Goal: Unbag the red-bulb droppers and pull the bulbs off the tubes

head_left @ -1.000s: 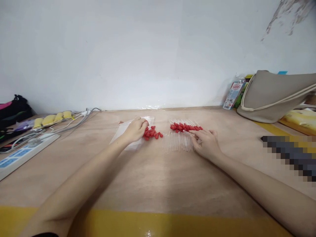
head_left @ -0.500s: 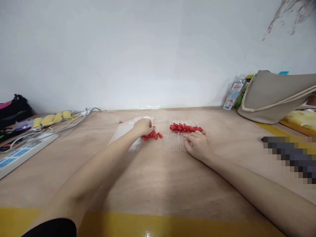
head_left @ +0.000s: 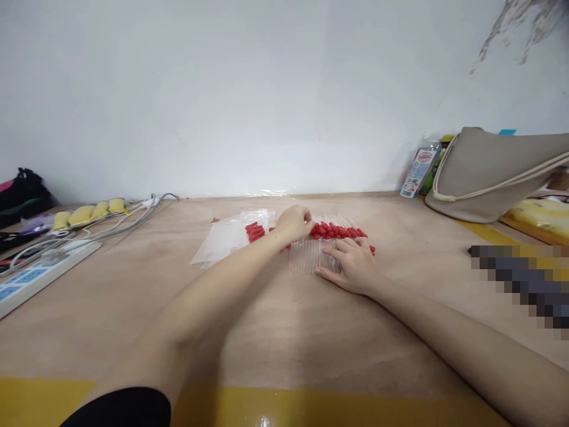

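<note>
Two clear plastic combs lie flat, one behind the other: the front comb (head_left: 304, 258) has its teeth toward me, and the back comb (head_left: 344, 221) has its teeth pointing away. A row of red drop-shaped pieces (head_left: 338, 230) sits along the back comb. My left hand (head_left: 296, 223) is pinched at the row's left end, with red at its fingertips; the exact grip is partly hidden. Lying over the front comb's right part, my right hand (head_left: 353, 265) has its fingers spread. Loose red pieces (head_left: 255, 232) are left of my left hand, some hidden behind my wrist.
Clear plastic bags (head_left: 217, 237) lie at the left of the pieces. Farther left are a power strip (head_left: 48, 270), cables and yellow packets (head_left: 89, 213). A bottle (head_left: 420, 169) and a grey bag (head_left: 489, 175) stand by the wall at right. A blurred dark object (head_left: 520, 284) lies nearer.
My left hand has moved right, from the loose red pieces to the row's left end. My right hand's thumb and fingers have spread farther left over the front comb.
</note>
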`<state>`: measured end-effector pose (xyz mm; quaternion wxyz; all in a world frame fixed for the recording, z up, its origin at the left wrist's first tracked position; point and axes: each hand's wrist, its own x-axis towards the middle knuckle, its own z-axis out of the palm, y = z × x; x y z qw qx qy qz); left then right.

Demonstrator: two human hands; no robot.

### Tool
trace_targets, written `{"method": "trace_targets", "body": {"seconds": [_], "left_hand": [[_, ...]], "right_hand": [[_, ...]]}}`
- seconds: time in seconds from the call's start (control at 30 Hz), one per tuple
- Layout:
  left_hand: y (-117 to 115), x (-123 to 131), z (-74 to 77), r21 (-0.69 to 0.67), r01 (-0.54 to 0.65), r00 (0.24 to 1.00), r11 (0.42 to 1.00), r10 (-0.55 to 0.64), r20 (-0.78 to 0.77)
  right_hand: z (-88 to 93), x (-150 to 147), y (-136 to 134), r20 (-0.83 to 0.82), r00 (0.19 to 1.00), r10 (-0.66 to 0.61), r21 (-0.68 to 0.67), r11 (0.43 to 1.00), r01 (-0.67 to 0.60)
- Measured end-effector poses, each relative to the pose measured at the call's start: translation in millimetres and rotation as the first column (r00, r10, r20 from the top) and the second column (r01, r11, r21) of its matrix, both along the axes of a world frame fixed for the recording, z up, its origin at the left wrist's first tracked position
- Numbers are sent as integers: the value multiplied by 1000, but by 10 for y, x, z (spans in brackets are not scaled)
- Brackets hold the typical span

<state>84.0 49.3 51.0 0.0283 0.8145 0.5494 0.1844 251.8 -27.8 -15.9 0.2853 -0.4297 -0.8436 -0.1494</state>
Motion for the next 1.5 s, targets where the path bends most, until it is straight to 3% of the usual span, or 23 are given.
{"method": "trace_targets", "body": {"seconds": [0.33, 0.47, 0.67, 0.8, 0.87, 0.97, 1.07, 1.17, 1.3, 1.5], "left_hand": [[270, 241, -70, -235, -138, 990, 962, 140, -8], [307, 275, -99, -243, -166, 985, 956, 173, 5], [251, 217, 5, -155, -164, 979, 974, 180, 96], [-12, -1, 35, -54, -120, 976, 991, 128, 176], [-213, -175, -31, 94, -28, 976, 995, 7, 217], [-515, -460, -203, 281, 186, 966, 941, -228, 124], [-711, -669, -368, 335, 313, 940, 889, -341, 26], [-770, -742, -478, 417, 349, 925, 839, -380, -10], [-757, -717, -556, 503, 357, 925, 787, -371, -76], [-781, -679, -551, 576, 347, 931, 740, -348, -114]], "right_hand": [[9, 44, 38, 18, 1000, -14, -86, 996, 16], [21, 72, 36, -5, 1000, -29, -133, 991, 28], [41, 106, 23, -31, 999, -41, -136, 990, 36], [9, 113, 27, -124, 991, -43, -97, 995, 31], [1, 113, 22, -264, 962, -64, -22, 998, 60], [21, 100, -13, -436, 899, -43, 134, 985, 111], [65, 66, -78, -342, 938, 58, 258, 965, 35], [87, 13, -132, -149, 979, 142, 299, 950, -93], [57, -34, -139, -29, 988, 151, 271, 953, -137], [34, -50, -115, -9, 992, 127, 193, 973, -123]]}}
